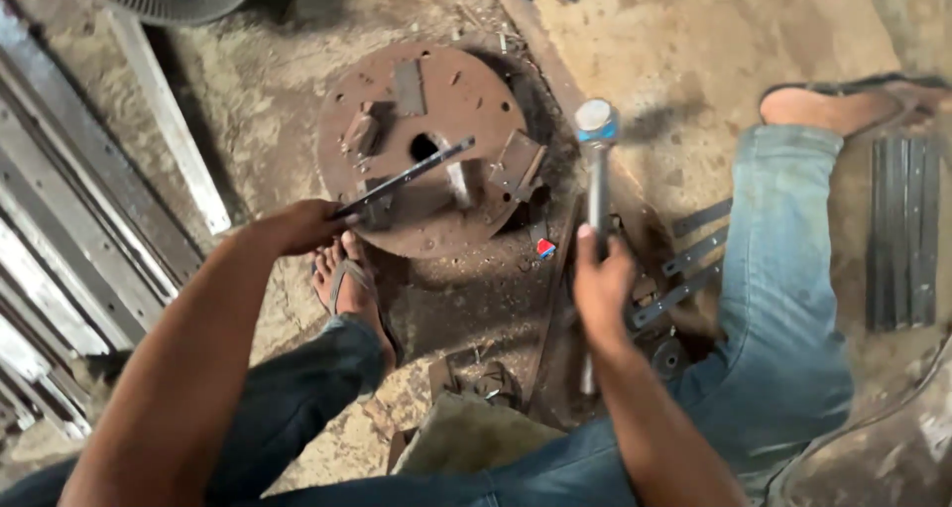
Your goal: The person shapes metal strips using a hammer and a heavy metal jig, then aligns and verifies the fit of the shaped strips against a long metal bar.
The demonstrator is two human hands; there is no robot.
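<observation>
- L hand (297,226) – grip closed round near end of a flat metal bar (407,177); bar lies across a rusty round plate (466,90) on the floor, betw. small welded blocks.
- R hand (602,281) – fingers wrapped tight on shaft of a hammer (597,140), head raised, near plate's right edge, not touching bar.
- Progress: bar seated on plate, looks straight as yet; hammer blow not landed, shaping prob. left to do.
- More flat strips (694,259) lie by R knee, further bars (900,231) far right.
</observation>
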